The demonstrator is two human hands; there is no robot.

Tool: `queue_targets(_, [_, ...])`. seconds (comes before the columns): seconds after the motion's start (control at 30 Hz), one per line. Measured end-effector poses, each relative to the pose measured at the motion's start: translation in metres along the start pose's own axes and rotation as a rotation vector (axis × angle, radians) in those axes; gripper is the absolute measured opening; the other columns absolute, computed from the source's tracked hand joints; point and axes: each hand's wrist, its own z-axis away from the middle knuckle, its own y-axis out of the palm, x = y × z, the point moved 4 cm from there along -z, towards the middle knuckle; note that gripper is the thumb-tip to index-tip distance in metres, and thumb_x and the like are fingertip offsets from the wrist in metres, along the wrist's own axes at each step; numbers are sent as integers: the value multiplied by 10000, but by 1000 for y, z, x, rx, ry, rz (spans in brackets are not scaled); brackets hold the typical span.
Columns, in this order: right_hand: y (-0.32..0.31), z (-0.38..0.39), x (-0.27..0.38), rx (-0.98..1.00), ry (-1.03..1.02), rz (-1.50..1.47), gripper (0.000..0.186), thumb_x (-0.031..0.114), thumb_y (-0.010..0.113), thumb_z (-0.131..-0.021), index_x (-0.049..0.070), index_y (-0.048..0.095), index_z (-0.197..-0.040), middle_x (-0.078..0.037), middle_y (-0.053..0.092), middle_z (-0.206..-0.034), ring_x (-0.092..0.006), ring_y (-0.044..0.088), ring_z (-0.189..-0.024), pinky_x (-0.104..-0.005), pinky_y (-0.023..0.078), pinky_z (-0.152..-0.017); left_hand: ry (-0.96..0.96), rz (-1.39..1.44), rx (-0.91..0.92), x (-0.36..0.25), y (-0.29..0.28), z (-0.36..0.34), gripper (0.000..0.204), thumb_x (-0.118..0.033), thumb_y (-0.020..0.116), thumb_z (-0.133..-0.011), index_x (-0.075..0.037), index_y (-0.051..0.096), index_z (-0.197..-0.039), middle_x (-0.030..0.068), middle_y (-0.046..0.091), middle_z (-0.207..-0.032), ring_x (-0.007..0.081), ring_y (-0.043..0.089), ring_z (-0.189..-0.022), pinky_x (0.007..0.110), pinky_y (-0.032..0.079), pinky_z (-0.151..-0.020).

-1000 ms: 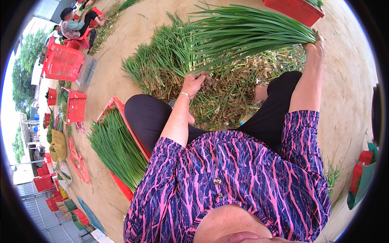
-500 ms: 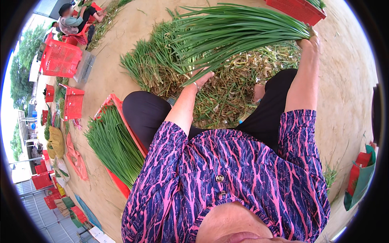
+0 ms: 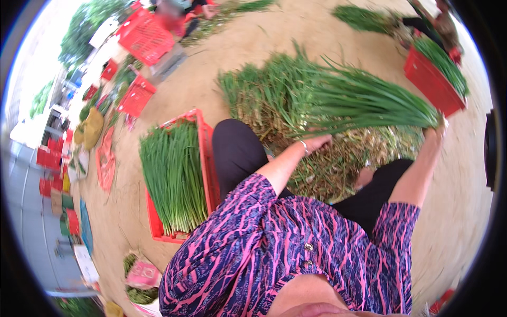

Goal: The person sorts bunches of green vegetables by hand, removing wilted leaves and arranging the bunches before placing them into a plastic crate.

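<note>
My right hand (image 3: pixel 436 130) grips a large bunch of chives (image 3: pixel 377 100) by its stem ends, on the right. The long green leaves fan out leftward over the pile. My left hand (image 3: pixel 318 142), with a bracelet at its wrist, is under the leaf tips. Its fingers look curled, but leaves and blur hide what they hold, if anything. Beneath both hands lies a heap of untrimmed chives (image 3: pixel 264 87) and dry yellowish trimmings (image 3: pixel 325 177). Beside my left knee, a red crate (image 3: pixel 208 174) is packed with neatly aligned chives (image 3: pixel 174 179).
At the far right stands a red crate (image 3: pixel 430 87) filled with greens, near another person (image 3: pixel 446 26). Red crates (image 3: pixel 137 95) and yellow sacks (image 3: pixel 90 129) line the left side. A pink-and-white bag (image 3: pixel 142 274) lies at lower left. A second person sits at the top left.
My view has turned left, so the scene shifts right and down in the picture. The chive bunch is lower over the heap, its stem ends still in my right hand.
</note>
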Motion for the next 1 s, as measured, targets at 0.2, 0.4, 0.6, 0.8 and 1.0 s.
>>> queue_targets(0.2, [24, 3, -58, 37, 168, -33, 216, 330, 609, -927, 133, 695, -955, -76, 687, -1083, -310, 627, -1016, -572, 485, -920, -92, -413, -14, 13, -20, 21, 358, -332, 462, -932, -59, 693, -952, 70, 663, -814, 155, 583, -741, 324, 475, -718])
queue_targets(0.4, [32, 15, -47, 64, 80, -15, 195, 313, 640, -909, 133, 698, -954, -57, 690, -1047, -286, 629, -989, -513, 485, -939, -139, -1113, -61, 15, -21, 35, 398, -178, 465, -887, 12, 604, -1209, 243, 607, -1233, 326, 607, -1125, 425, 490, -936])
queue_targets(0.6, [26, 15, -27, 129, -10, -63, 169, 225, 641, -924, 77, 685, -995, -94, 683, -1066, -281, 630, -1013, -476, 511, -905, -526, -1351, 445, 109, -52, 35, 255, -250, 658, -837, -17, 736, -905, 114, 717, -856, 221, 663, -735, 388, 522, -694])
queue_targets(0.8, [96, 119, -50, 351, -369, 124, 153, 143, 647, -931, 12, 654, -1010, -104, 682, -1035, -219, 651, -950, -354, 539, -845, -221, -694, 480, 53, -5, 40, 358, -392, 590, -897, -138, 729, -1108, 62, 708, -1140, 165, 666, -1032, 370, 504, -882])
queue_targets(1.0, [178, 332, -100, 895, -872, 658, 199, 42, 705, -865, 50, 600, -1034, -52, 688, -931, -148, 653, -857, -276, 526, -765, -47, 680, 871, -67, 66, 94, 868, -677, 510, -858, -59, 366, -1451, 271, 464, -1407, 382, 480, -1300, 605, 408, -1008])
